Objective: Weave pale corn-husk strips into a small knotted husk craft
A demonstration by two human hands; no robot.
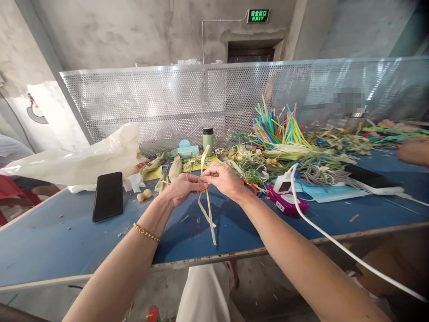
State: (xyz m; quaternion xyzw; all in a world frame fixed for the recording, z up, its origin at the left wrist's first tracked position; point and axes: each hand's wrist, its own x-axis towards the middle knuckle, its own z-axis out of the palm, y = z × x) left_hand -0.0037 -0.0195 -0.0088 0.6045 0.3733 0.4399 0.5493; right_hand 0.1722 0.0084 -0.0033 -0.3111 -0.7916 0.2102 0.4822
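Observation:
Pale dry strips (209,208), which look like corn husk, are pinched between my two hands above the blue table (134,243). My left hand (184,188) closes its thumb and fingertips on them from the left. Right against it, my right hand (223,180) pinches the same strips, so the fingertips of both hands meet. One end of husk sticks up above the fingers, and two thin ends hang down towards the tabletop. The exact spot where the strips cross is hidden by my fingers.
A black phone (107,197) lies left. A green bottle (208,142), husk piles and colourful pipe cleaners (278,127) line the mesh panel (167,103). Right are a purple box (288,201), a white cable (321,230), another phone (373,178) and another person's hand (414,151).

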